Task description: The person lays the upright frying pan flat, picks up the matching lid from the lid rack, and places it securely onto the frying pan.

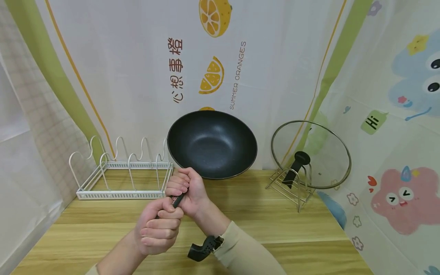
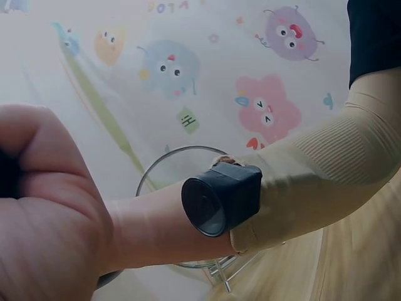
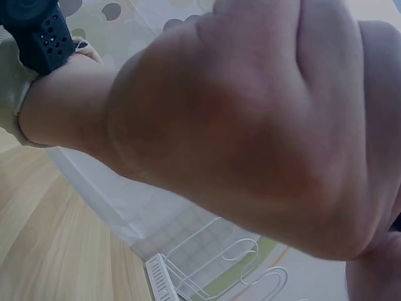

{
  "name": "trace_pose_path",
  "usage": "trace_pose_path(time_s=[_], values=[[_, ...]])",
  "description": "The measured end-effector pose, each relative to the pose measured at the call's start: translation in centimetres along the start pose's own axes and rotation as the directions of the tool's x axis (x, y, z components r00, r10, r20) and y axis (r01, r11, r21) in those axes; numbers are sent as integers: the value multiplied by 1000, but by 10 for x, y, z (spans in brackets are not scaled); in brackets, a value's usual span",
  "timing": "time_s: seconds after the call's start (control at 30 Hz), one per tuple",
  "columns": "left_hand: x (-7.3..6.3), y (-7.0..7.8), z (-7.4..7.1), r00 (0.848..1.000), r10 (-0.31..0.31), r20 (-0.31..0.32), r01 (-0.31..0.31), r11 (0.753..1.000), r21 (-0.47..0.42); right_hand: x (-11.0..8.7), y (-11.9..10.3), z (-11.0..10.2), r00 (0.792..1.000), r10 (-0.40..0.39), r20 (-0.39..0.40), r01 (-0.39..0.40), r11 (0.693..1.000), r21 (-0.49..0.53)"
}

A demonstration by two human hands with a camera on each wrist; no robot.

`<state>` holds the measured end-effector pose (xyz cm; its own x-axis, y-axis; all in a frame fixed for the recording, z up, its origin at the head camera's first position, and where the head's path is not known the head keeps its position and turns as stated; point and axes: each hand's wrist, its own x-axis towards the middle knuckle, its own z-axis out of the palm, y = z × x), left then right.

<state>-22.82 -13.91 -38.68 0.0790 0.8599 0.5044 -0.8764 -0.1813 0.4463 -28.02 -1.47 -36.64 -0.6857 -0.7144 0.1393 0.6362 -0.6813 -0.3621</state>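
Both hands grip the handle [image 1: 178,200] of a black wok [image 1: 213,145] in the head view. The left hand [image 1: 159,228] wraps the near end of the handle, fingers curled. Farther up, closer to the pan, the right hand [image 1: 187,191] holds it too. The wok is tilted so its dark inside faces me, in front of the curtain. Most of the handle is hidden by the fingers. In the left wrist view part of the left hand [image 2: 47,207] fills the left edge; the right wrist view is largely filled by a hand [image 3: 238,138].
A white metal rack [image 1: 125,195] with curved wire dividers stands at the back left. At the back right, a glass lid [image 1: 350,160] with a black knob leans in a small wire stand [image 1: 299,191]. Printed curtains [image 1: 137,76] enclose the wooden table [image 1: 275,229].
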Motion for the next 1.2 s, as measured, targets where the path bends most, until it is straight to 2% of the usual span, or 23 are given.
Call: trace_pose_path(time_s=[0.33,0.67,0.9,1.2], values=[[4,-2,-11,1000,-10,15,10,998,-57,-7,-5,-7,999,-21,-40,21,1000,-14],[4,-5,-24,1000,-18,15,20,997,-73,-15,-8,-18,996,-40,-84,39,999,-15],[3,-5,-29,999,-40,2,40,997,-71,-19,-9,-24,994,-46,-94,44,999,-22],[2,-8,-36,999,-24,-27,22,996,-82,-25,-10,-33,991,-60,-121,56,998,-38]])
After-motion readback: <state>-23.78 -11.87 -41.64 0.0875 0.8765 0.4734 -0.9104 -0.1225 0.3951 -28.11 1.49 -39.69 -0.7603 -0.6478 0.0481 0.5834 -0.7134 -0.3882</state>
